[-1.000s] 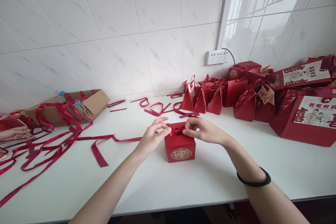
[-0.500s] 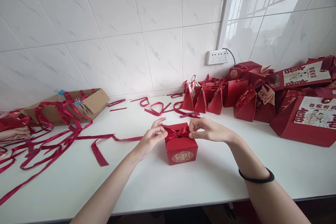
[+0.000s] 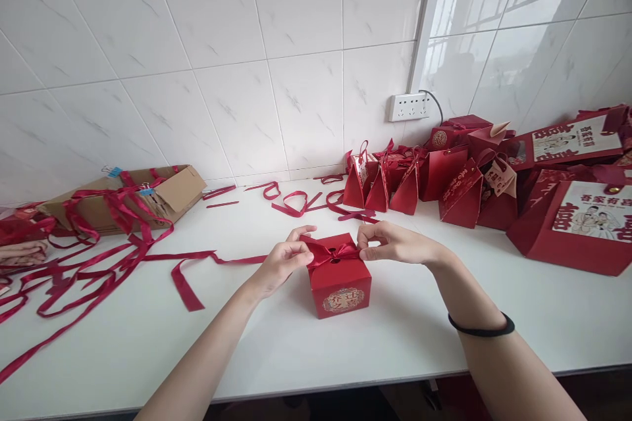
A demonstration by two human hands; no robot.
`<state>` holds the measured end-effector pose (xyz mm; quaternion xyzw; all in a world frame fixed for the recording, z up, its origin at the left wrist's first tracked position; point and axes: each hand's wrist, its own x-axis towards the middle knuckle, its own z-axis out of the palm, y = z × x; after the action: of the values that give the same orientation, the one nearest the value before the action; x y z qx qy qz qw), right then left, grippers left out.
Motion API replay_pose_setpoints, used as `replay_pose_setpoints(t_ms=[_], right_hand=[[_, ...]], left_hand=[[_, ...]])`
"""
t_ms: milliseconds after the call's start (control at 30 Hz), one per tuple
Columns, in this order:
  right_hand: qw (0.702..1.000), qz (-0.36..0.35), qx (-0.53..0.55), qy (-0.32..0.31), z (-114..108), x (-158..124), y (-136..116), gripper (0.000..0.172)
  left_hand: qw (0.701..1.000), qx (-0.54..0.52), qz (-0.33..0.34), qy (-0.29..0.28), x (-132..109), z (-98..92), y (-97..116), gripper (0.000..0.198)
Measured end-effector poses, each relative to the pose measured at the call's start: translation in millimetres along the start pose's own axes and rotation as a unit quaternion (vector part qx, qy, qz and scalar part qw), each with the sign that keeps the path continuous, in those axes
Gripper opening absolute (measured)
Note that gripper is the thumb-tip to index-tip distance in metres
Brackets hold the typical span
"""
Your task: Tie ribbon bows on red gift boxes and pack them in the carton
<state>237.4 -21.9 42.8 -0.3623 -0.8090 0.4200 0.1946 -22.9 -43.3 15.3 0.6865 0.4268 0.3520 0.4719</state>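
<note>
A small red gift box (image 3: 344, 283) with a gold printed emblem on its front stands on the white table in front of me. Across its top runs a dark red satin ribbon (image 3: 334, 254), knotted in the middle over round holes in the lid. My left hand (image 3: 284, 260) pinches the ribbon's left side between thumb and finger. On the opposite side, my right hand (image 3: 395, 243) has its thumb and forefinger closed on the ribbon's right side.
Long loose ribbons (image 3: 141, 253) trail from a cardboard box (image 3: 180, 194) with clips at the left. Another person's hand (image 3: 24, 252) is at the left edge. Red gift boxes (image 3: 447, 174) crowd the right side. A power strip (image 3: 409, 107) is on the tiled wall.
The ribbon between my hands is stretched a little wider, its knot showing more clearly. The gift box has turned and shifted slightly toward me. The other person's hand has moved left.
</note>
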Motion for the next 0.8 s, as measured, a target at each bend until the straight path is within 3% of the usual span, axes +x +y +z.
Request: replay_pose_setpoints(t_ms=[333, 533, 600, 733, 800], right_hand=[[0.999, -0.022, -0.006, -0.03, -1.2, -3.0, -5.1, 0.018], [0.992, -0.033, 0.061, -0.104, -2.6, -2.5, 2.1, 0.021], [0.989, -0.029, 0.12, -0.087, -4.7, -2.0, 7.0, 0.032], [0.988, 0.019, 0.149, -0.02, -6.5, -1.0, 11.2, 0.044], [0.991, 0.037, 0.107, -0.064, -5.7, -0.4, 9.9, 0.042]], left_hand=[[0.999, 0.033, 0.023, -0.028, -1.2, -4.0, -1.3, 0.028], [0.998, -0.011, 0.018, -0.051, 1.3, -7.0, -2.3, 0.025], [0.999, -0.036, -0.015, 0.004, 0.5, -4.3, -1.3, 0.023], [0.977, 0.008, -0.08, 0.199, -15.4, 13.9, 8.9, 0.047], [0.973, 0.07, -0.087, 0.203, -27.8, 26.9, 16.8, 0.06]])
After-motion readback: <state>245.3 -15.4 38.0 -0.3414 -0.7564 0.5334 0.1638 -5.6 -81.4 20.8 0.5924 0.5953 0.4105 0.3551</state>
